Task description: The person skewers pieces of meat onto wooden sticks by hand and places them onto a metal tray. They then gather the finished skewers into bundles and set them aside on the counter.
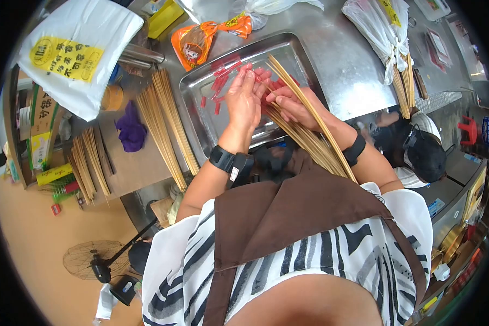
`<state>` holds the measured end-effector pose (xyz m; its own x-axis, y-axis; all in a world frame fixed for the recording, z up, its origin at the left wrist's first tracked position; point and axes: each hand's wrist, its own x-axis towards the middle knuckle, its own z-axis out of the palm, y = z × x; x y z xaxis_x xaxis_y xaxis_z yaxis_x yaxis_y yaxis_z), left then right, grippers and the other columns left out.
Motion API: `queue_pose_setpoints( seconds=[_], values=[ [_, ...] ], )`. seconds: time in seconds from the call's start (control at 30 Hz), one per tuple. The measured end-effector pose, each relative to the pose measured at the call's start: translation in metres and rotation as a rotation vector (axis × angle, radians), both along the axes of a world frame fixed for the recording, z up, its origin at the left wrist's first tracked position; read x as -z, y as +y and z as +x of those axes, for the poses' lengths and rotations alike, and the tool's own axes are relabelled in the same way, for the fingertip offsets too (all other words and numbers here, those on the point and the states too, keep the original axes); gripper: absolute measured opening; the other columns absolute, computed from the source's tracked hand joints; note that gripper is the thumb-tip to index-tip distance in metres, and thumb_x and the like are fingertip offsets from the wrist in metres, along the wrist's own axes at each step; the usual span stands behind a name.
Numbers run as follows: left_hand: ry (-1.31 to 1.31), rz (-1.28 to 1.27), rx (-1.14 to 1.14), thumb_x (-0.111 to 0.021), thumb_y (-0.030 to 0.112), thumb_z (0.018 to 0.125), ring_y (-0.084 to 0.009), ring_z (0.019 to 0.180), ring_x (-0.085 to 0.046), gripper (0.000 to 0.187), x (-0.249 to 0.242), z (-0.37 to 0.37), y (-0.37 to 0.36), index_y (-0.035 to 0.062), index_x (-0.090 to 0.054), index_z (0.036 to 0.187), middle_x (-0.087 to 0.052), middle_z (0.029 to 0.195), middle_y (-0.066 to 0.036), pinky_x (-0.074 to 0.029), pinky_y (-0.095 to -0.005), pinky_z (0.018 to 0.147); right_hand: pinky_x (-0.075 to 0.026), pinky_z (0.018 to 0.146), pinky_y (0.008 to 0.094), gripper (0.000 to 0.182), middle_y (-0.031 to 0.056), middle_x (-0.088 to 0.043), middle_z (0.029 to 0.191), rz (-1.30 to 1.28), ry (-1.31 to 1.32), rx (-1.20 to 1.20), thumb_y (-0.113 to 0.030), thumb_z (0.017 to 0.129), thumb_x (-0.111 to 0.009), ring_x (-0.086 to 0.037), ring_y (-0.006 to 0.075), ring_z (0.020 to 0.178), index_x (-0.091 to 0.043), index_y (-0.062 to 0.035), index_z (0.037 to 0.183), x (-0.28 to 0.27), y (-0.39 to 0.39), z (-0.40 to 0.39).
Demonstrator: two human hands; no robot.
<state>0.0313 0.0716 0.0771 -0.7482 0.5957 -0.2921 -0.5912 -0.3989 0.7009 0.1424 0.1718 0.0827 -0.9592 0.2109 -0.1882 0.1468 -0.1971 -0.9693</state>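
Observation:
A metal tray (188, 89) lies below both hands, with short red stick-shaped food pieces (221, 82) scattered in its far part. My left hand (241, 103) is turned palm up over the tray, its fingers curled around a red piece at the fingertips. To the right, my right hand (294, 107) is closed on thin bamboo skewers (315, 140), which slant down past the wrist toward the apron. Its thumb and forefinger are close to the left fingertips. More red pieces lie behind the fingers, partly covered by them.
Bundles of skewers (163, 127) lie left of the tray, beside a purple cloth (130, 127). An orange bag (194, 46) sits at the tray's far edge. White-bagged skewers (383, 38) lie at right, near a person in a dark cap (426, 155).

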Motion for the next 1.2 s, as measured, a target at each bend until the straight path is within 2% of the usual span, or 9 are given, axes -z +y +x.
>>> queue_pose_setpoints(
  seconds=[0.37,0.53,0.77,0.9,0.97,1.0,1.03,1.1,1.2],
  values=[
    [0.099,0.004,0.105,-0.048,0.01,0.09,-0.022,0.083,-0.06,0.028,0.01,0.008,0.003,-0.0026,-0.044,0.114,-0.056,0.092,-0.01,-0.051,-0.0317,0.074,-0.043,0.052,0.0248,0.018,0.0039,-0.057,0.072,0.188,0.07,0.046,-0.015,0.089,-0.047,-0.052,0.0095,0.056,-0.06,-0.0018,0.088,-0.014,0.003,0.001],
    [0.123,-0.111,0.128,-0.048,0.01,0.09,-0.0176,0.092,-0.056,0.033,0.017,0.012,0.002,-0.0044,-0.043,0.119,-0.057,0.101,-0.011,-0.046,-0.0277,0.078,-0.042,0.051,0.0254,0.022,0.0027,-0.055,0.063,0.057,0.035,0.045,-0.021,0.089,-0.049,-0.051,0.0088,0.055,-0.06,-0.0017,0.091,0.009,0.004,-0.001],
    [0.135,-0.095,0.152,-0.051,0.01,0.089,-0.0151,0.087,-0.054,0.029,-0.002,0.012,0.006,-0.0015,-0.046,0.114,-0.056,0.094,-0.008,-0.046,-0.0268,0.076,-0.04,0.046,0.0241,0.018,0.0037,-0.055,0.068,-0.101,0.165,0.068,-0.014,0.085,-0.049,-0.048,0.0079,0.049,-0.058,0.0012,0.083,0.02,0.005,-0.005],
    [0.187,-0.19,0.174,-0.055,0.014,0.087,-0.0177,0.088,-0.055,0.033,0.002,0.006,-0.009,-0.0021,-0.046,0.114,-0.055,0.097,-0.008,-0.046,-0.0308,0.079,-0.04,0.049,0.0245,0.021,0.0018,-0.052,0.058,0.192,0.087,0.031,-0.024,0.083,-0.051,-0.049,0.0069,0.053,-0.057,-0.0048,0.076,0.017,0.009,-0.004],
    [0.263,-0.237,0.15,-0.056,0.014,0.086,-0.0184,0.089,-0.055,0.033,-0.002,0.009,-0.01,-0.0016,-0.046,0.114,-0.056,0.096,-0.008,-0.046,-0.0327,0.079,-0.044,0.051,0.0295,0.016,0.0076,-0.059,0.071,0.722,0.336,0.019,-0.02,0.082,-0.053,-0.056,0.019,0.06,-0.057,-0.0059,0.076,0.043,0.007,-0.015],
    [0.271,-0.25,0.142,-0.056,0.014,0.086,-0.0186,0.089,-0.055,0.032,-0.002,0.007,-0.013,-0.001,-0.047,0.113,-0.056,0.096,-0.008,-0.047,-0.0331,0.079,-0.045,0.053,0.0307,0.012,0.0091,-0.06,0.077,0.656,0.21,-0.012,-0.018,0.081,-0.054,-0.056,0.0246,0.063,-0.057,-0.0062,0.08,0.068,-0.001,-0.027],
    [0.273,-0.257,0.138,-0.056,0.014,0.086,-0.0188,0.089,-0.055,0.031,0.002,0.006,-0.013,-0.0004,-0.047,0.113,-0.056,0.097,-0.008,-0.047,-0.0336,0.079,-0.045,0.054,0.0289,0.013,0.0066,-0.06,0.072,0.775,0.306,0.064,-0.019,0.081,-0.055,-0.056,0.019,0.061,-0.056,-0.0059,0.084,0.08,-0.005,-0.03],
    [0.22,-0.236,0.153,-0.055,0.013,0.086,-0.018,0.086,-0.057,0.027,0.006,0.004,-0.017,0.0014,-0.049,0.11,-0.057,0.095,-0.008,-0.048,-0.0317,0.076,-0.044,0.056,0.0275,0.017,0.0036,-0.059,0.066,0.086,0.117,0.066,-0.021,0.083,-0.055,-0.055,0.0133,0.062,-0.055,-0.0043,0.086,0.017,0.003,-0.001],
    [0.152,-0.222,0.115,-0.055,0.012,0.086,-0.0137,0.074,-0.059,0.018,0.001,0.007,-0.016,0.0041,-0.052,0.102,-0.06,0.086,-0.006,-0.048,-0.0246,0.067,-0.044,0.065,0.0248,0.023,0.0036,-0.057,0.069,0.192,0.154,0.081,-0.022,0.086,-0.05,-0.055,0.0105,0.07,-0.053,0.0002,0.093,0.006,0.007,0.005]
  ],
)
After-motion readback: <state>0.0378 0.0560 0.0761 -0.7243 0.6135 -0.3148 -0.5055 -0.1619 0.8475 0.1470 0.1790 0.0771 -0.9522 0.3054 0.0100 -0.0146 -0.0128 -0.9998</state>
